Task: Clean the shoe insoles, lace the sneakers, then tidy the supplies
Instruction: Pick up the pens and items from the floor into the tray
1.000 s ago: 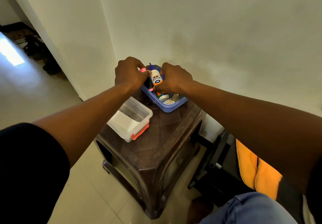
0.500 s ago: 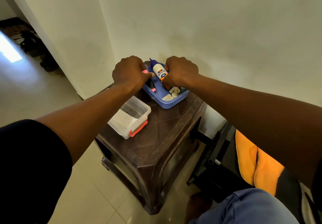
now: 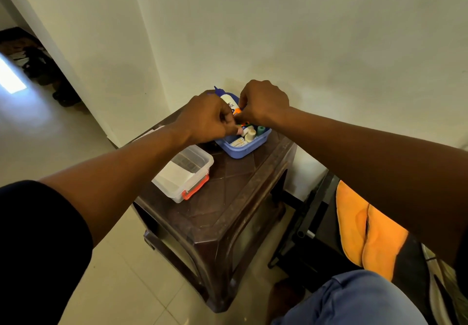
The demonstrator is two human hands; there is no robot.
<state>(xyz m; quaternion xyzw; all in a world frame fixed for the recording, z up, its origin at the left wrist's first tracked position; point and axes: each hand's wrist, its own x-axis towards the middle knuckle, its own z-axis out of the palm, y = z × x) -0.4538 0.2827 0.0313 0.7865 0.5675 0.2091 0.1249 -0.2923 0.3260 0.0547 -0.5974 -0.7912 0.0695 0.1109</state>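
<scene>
A blue basket [image 3: 244, 150] of small supplies stands at the far corner of a brown plastic stool [image 3: 228, 210]. A white glue bottle [image 3: 229, 100] with a blue cap stands upright in it. My left hand [image 3: 206, 119] hovers over the basket's near-left side with its fingers curled, and a small pink thing [image 3: 239, 130] shows at its fingertips. My right hand [image 3: 263, 102] is curled against the bottle's right side and grips it. The two hands nearly touch. Two orange insoles [image 3: 367, 231] lie on a black rack at the right.
A clear lidded box [image 3: 184, 172] with a red latch sits on the stool's left side. The wall corner is right behind the basket. A sneaker [image 3: 445, 289] shows at the lower right edge, my knee below it. Tiled floor spreads to the left.
Both hands have come closer together over the basket. My left hand has shifted right and now covers the basket's left rim; the glue bottle stands more upright.
</scene>
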